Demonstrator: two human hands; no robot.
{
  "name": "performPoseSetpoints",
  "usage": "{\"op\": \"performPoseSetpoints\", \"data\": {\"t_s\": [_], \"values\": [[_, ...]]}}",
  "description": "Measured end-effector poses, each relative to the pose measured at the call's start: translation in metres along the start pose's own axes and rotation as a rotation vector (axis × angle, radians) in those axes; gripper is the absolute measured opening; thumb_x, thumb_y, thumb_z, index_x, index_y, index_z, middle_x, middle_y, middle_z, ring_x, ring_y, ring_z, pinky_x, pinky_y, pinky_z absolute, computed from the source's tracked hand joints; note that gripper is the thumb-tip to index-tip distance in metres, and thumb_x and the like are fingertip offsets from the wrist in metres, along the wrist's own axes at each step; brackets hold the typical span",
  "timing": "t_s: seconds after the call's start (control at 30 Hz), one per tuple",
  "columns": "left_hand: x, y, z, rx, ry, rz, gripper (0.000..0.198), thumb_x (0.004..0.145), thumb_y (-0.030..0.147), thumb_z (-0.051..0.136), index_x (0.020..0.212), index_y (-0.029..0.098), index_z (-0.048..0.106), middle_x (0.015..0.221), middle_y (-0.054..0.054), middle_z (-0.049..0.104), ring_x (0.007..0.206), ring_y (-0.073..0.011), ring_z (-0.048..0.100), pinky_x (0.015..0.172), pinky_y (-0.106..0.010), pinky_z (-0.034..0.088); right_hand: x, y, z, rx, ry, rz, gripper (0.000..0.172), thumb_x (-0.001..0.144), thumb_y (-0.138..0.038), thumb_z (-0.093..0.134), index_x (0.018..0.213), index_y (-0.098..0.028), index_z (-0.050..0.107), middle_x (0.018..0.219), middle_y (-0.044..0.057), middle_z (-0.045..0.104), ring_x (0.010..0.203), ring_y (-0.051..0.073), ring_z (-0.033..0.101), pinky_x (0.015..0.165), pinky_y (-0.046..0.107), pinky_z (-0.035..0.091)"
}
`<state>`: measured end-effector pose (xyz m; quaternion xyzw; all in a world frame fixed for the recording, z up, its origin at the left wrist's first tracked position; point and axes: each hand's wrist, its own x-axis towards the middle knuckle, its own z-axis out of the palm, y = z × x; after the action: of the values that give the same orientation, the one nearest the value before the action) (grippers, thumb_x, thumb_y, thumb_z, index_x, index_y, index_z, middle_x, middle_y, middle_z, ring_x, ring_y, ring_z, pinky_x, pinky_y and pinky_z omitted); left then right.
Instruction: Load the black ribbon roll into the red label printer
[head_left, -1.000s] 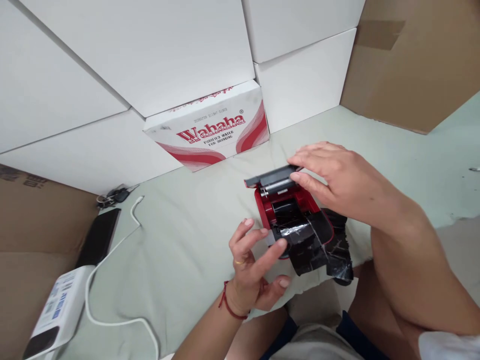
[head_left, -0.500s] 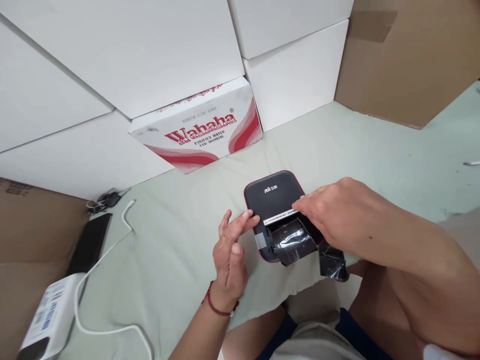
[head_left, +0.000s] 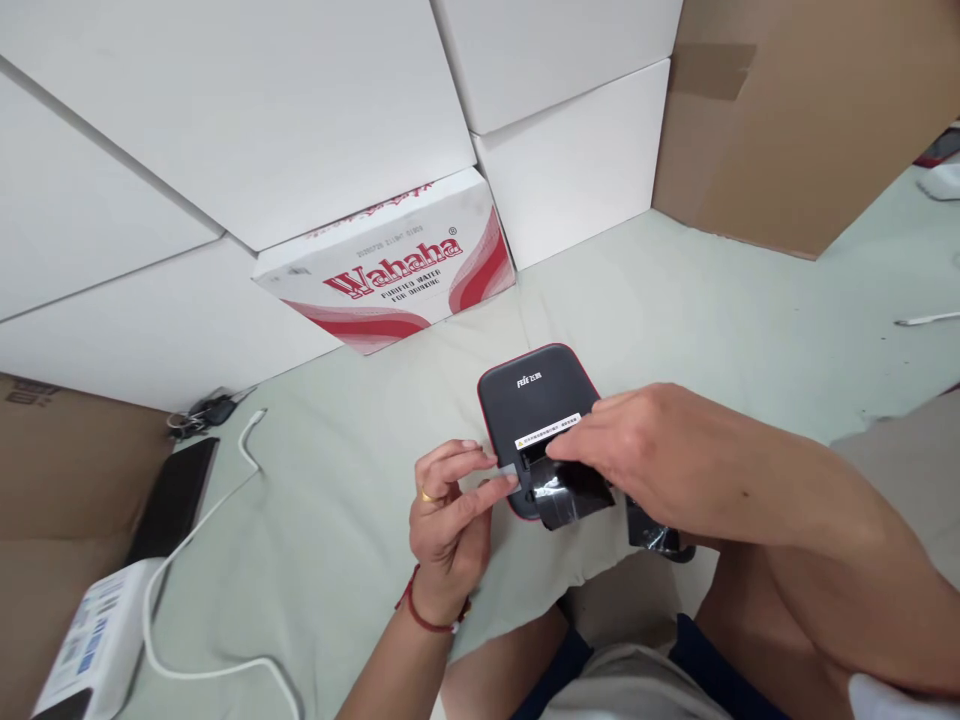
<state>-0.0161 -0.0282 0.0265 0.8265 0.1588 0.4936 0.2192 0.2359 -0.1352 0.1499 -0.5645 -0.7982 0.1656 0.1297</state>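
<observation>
A flat black device with a red rim and a white FEJE logo (head_left: pixel 517 390) lies on the cloth-covered surface. A white warning label (head_left: pixel 549 431) crosses it above a recess, where shiny black film (head_left: pixel 566 497) lies and hangs over the near edge. My left hand (head_left: pixel 451 520) is at the device's left edge, fingers apart, its index fingertip touching a strip of grey tape (head_left: pixel 508 472). My right hand (head_left: pixel 637 435) reaches over from the right. Its fingertips rest at the film's upper edge, just below the label; its thumb is hidden.
A Wahaha water carton (head_left: pixel 397 285) stands at the back against white boxes (head_left: pixel 574 160). A brown carton (head_left: pixel 780 130) is at the back right. At left lie a white cable (head_left: pixel 206 672), a black flat object (head_left: pixel 171 500) and a white box (head_left: pixel 97 645).
My right fingertips have slid from the label's right end down and left to the film's upper edge. My left index finger has come down onto the grey tape. The view has shifted slightly.
</observation>
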Motion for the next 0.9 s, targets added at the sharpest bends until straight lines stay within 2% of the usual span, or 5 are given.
{"op": "performPoseSetpoints", "data": {"t_s": [0.2, 0.37, 0.6, 0.77, 0.9], "values": [[0.000, 0.000, 0.004, -0.206, -0.047, -0.106, 0.040, 0.097, 0.002, 0.062, 0.116, 0.031, 0.082, 0.081, -0.002, 0.070, 0.082, -0.0176, 0.064, 0.075, -0.035, 0.056, -0.011, -0.005, 0.002, -0.031, -0.111, -0.024, 0.040, 0.078, 0.006, 0.049, 0.097, -0.022, 0.069, 0.066, -0.004, 0.062, 0.052, 0.014, 0.048, 0.053, 0.031, 0.023], [-0.006, 0.002, 0.009, -0.403, -0.046, -0.272, 0.047, 0.095, -0.003, 0.054, 0.112, 0.030, 0.084, 0.066, 0.004, 0.064, 0.058, -0.0099, 0.060, 0.056, -0.023, 0.049, -0.005, -0.004, 0.001, -0.068, -0.147, -0.026, 0.031, 0.075, 0.005, 0.050, 0.086, -0.022, 0.063, 0.060, -0.006, 0.051, 0.047, 0.012, 0.035, 0.050, 0.031, 0.019], [-0.010, 0.002, 0.013, -0.479, -0.039, -0.299, 0.059, 0.085, -0.009, 0.047, 0.111, 0.028, 0.084, 0.061, 0.006, 0.065, 0.054, -0.0084, 0.061, 0.055, -0.019, 0.054, 0.008, -0.007, -0.005, -0.141, -0.160, -0.068, 0.024, 0.075, 0.004, 0.054, 0.073, -0.020, 0.054, 0.055, -0.007, 0.047, 0.046, 0.011, 0.023, 0.050, 0.032, 0.017], [-0.014, 0.002, 0.012, -0.518, -0.066, -0.337, 0.056, 0.089, -0.007, 0.048, 0.116, 0.028, 0.083, 0.063, 0.005, 0.065, 0.055, -0.0099, 0.064, 0.057, -0.021, 0.056, 0.041, -0.001, -0.002, -0.095, -0.071, 0.134, 0.022, 0.093, -0.008, 0.052, 0.078, -0.021, 0.061, 0.065, -0.002, 0.062, 0.051, 0.013, 0.041, 0.052, 0.030, 0.024], [-0.018, 0.002, 0.010, -0.492, -0.076, -0.362, 0.049, 0.095, -0.002, 0.050, 0.118, 0.027, 0.081, 0.064, 0.004, 0.065, 0.058, -0.0101, 0.065, 0.061, -0.021, 0.055, 0.075, 0.012, 0.014, -0.165, -0.063, 0.245, 0.023, 0.095, -0.010, 0.051, 0.094, -0.021, 0.071, 0.092, 0.006, 0.078, 0.075, 0.020, 0.065, 0.058, 0.032, 0.029]]}}
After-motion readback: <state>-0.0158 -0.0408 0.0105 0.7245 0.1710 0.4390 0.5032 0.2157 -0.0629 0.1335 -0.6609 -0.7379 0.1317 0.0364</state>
